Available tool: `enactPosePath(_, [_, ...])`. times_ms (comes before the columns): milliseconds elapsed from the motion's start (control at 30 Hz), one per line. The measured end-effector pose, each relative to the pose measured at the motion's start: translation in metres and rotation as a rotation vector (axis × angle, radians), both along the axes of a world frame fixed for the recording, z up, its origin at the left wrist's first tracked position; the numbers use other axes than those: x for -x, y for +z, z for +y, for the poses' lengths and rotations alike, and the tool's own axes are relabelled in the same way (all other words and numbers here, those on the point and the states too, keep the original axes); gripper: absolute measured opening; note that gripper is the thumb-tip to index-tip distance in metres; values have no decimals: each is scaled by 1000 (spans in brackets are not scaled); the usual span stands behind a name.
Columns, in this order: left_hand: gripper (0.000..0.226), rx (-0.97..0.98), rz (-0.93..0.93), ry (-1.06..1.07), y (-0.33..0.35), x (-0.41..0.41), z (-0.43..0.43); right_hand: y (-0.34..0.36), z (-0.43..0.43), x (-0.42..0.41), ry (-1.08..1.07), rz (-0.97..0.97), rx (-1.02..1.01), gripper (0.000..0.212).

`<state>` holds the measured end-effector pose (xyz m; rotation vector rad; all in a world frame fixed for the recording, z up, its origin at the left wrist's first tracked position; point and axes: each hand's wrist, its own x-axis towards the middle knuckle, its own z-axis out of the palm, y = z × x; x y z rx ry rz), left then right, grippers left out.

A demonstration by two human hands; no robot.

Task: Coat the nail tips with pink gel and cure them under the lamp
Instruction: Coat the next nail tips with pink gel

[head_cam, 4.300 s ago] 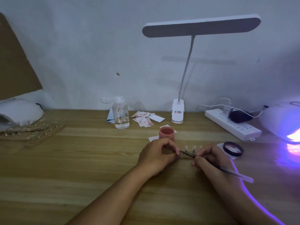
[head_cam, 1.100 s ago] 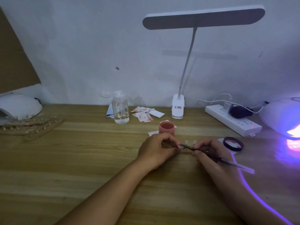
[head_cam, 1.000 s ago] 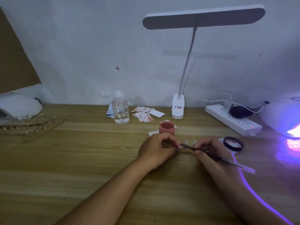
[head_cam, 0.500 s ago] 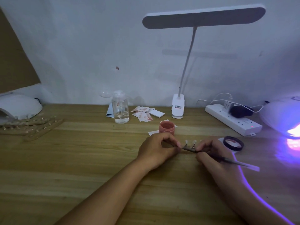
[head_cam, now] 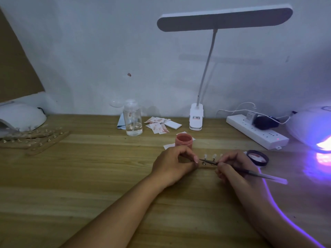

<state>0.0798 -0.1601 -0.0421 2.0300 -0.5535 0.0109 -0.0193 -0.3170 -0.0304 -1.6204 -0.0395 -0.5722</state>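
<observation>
A wooden strip with clear nail tips (head_cam: 209, 158) standing on it lies on the table at centre. My left hand (head_cam: 172, 165) grips its left end with curled fingers. My right hand (head_cam: 231, 164) pinches a thin brush (head_cam: 258, 174) like a pen, its tip reaching left to the tips beside my left fingers. The open pot of pink gel (head_cam: 184, 139) stands just behind my left hand. Its dark lid (head_cam: 257, 158) lies to the right. The curing lamp (head_cam: 315, 129) glows violet at the right edge.
A white desk lamp (head_cam: 196, 119) is clipped at the back. A power strip (head_cam: 256, 134) with plugs lies at the back right. A clear bottle (head_cam: 133, 119) and paper scraps (head_cam: 159, 125) sit behind. More wooden strips (head_cam: 34, 140) and a second white lamp (head_cam: 19, 117) are at far left.
The brush tip has shifted slightly along the row of nail tips, and its handle has tilted a little. My left hand has kept its hold on the strip.
</observation>
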Motion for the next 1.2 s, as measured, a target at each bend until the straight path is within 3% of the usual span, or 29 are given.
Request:
enactPosePath(667, [13,25,0,-11,0,2,0,1,2,0,-11,-4,47,5])
enactPosePath(1200, [15,25,-14,-15,0,0,-1,4,4,2,15,6,54,8])
